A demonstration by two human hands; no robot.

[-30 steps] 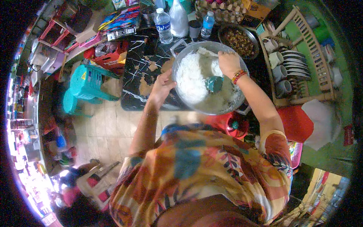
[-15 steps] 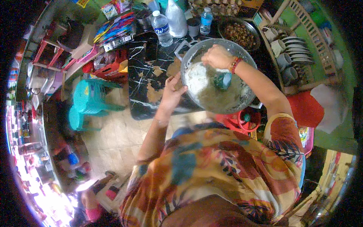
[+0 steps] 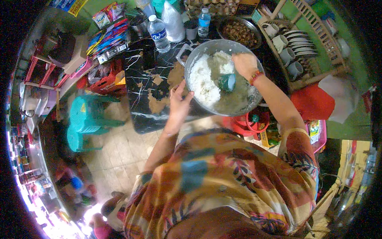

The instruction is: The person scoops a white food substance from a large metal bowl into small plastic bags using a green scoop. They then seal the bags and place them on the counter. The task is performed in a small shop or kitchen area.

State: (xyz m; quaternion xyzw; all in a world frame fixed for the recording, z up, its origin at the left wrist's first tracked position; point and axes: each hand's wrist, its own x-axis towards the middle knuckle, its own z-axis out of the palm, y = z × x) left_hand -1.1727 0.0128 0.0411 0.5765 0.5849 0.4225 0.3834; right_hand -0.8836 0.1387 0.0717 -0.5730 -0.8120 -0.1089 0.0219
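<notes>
A large silver pot (image 3: 196,105) with side handles holds white powder (image 3: 203,81) and a greyish, wet-looking mixture (image 3: 225,104). My right hand (image 3: 245,65), beaded bracelet at the wrist, is inside the pot near its far right wall, with fingers closed. A teal scoop (image 3: 228,82) sits tilted in the mixture just below that hand; its grip seems to be in my fingers, though the hand covers it. At the pot's left side is my left hand (image 3: 181,98), thumb and forefinger apart, thumb against the outer rim, nothing held.
The black marbled table (image 3: 143,119) has brown patches. Behind the pot stand a large water bottle (image 3: 159,34), a small bottle (image 3: 204,23), a white bag (image 3: 173,22) and a pan of brown food (image 3: 240,34). A dish rack (image 3: 314,75) is at right, teal stools (image 3: 85,115) at left.
My right hand has moved right within the pot, and the scoop has turned beneath it. More white powder shows. My left hand stays at the rim; the whole view has shifted slightly.
</notes>
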